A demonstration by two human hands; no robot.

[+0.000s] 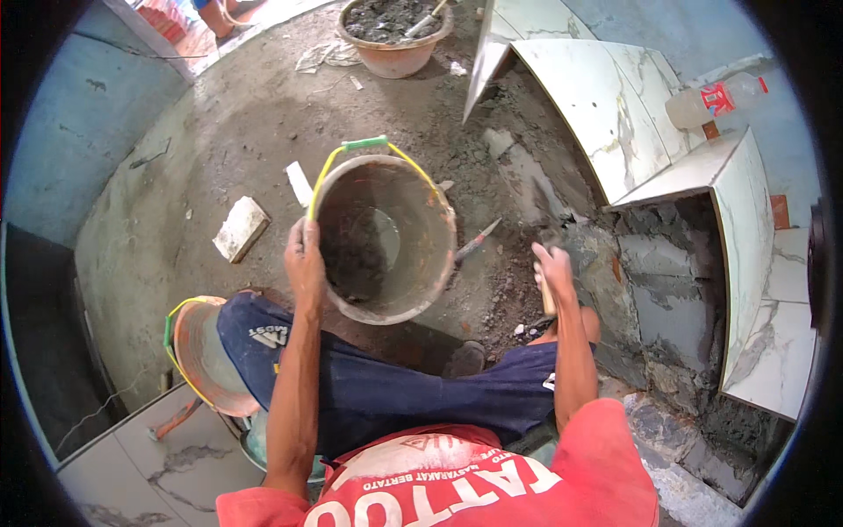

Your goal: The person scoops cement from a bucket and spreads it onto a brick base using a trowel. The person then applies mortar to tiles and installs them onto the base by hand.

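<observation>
My left hand grips the left rim of a round bucket, which has a yellow handle with a green grip and holds dark wet mortar and a pale puddle. Right of the bucket my right hand is closed on a light wooden handle; the tool's metal head, likely a trowel, is partly hidden. A pointed tool lies on the floor just beside the bucket. My legs in dark shorts are below both hands.
Marble-patterned tile steps and rough cement risers rise at right, with a plastic bottle on them. A tub of mortar stands at top. A white block lies left; another bucket sits lower left. Someone's foot shows in the doorway.
</observation>
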